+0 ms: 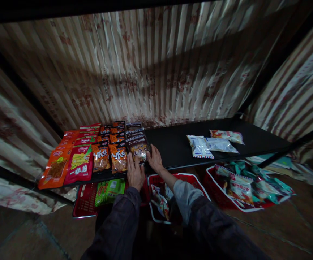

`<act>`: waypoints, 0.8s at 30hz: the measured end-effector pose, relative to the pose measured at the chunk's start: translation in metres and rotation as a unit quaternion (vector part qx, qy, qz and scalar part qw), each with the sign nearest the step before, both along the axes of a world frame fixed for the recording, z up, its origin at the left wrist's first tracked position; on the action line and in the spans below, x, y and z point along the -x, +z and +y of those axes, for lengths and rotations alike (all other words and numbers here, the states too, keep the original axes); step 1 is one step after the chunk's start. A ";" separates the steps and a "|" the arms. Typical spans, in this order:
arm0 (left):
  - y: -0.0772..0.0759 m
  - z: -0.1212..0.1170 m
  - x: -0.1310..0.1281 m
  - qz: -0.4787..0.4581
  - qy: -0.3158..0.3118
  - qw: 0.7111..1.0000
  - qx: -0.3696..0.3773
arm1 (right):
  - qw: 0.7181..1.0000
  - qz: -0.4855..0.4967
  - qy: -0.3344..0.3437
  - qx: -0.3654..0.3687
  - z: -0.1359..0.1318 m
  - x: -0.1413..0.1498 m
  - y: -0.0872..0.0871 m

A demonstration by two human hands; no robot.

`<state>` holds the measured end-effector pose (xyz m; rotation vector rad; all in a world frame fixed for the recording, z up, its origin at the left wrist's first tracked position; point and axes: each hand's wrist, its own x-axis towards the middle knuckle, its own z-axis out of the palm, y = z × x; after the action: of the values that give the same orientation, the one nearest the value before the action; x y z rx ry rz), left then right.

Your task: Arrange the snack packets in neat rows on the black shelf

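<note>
At the front of a row of brown potato-chip packets, the nearest packet (pixel 138 147) has both my hands against it. My left hand (pixel 135 175) lies on its lower front with fingers stretched out. Along the packet's right side rests my right hand (pixel 155 159), fingers extended and thumb near the front corner. Just left stand rows of orange-and-black snack packets (pixel 118 159). Beyond them are pink packets (pixel 79 162) and orange packets (pixel 55 166). The back packets are partly hidden behind those in front.
Several white snack packets (pixel 200 146) lie loosely on the right of the black shelf (pixel 170 144). Below its front edge are a red basket (pixel 197 177) under my right arm, a fuller basket (pixel 213 180) at right, and a green packet (pixel 110 191) in another. Dark posts frame the shelf.
</note>
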<state>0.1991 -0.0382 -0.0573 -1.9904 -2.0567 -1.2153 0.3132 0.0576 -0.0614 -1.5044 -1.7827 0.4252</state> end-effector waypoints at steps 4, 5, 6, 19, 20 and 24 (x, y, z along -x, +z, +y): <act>0.002 0.014 -0.008 -0.054 0.027 0.997 0.038 | 0.999 0.008 0.005 0.052 0.010 -0.003 0.010; 0.003 0.017 -0.008 -0.066 0.031 0.996 0.048 | 0.998 0.011 0.009 0.067 0.013 -0.003 0.013; 0.005 0.021 -0.008 -0.076 0.034 0.995 0.054 | 0.996 0.015 0.013 0.081 0.017 -0.003 0.016; 0.021 0.057 -0.007 -0.163 0.101 0.976 0.108 | 0.976 0.103 0.072 0.177 0.042 -0.004 0.030; 0.022 0.058 -0.007 -0.164 0.103 0.975 0.108 | 0.977 0.107 0.071 0.172 0.043 -0.004 0.027; 0.024 0.063 -0.006 -0.169 0.117 0.973 0.108 | 0.980 0.112 0.063 0.150 0.045 -0.003 0.021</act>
<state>0.2048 0.0251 -0.0331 -1.6374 -2.5999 -1.4122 0.3166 0.1022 -0.0406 -1.4795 -1.6935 0.9258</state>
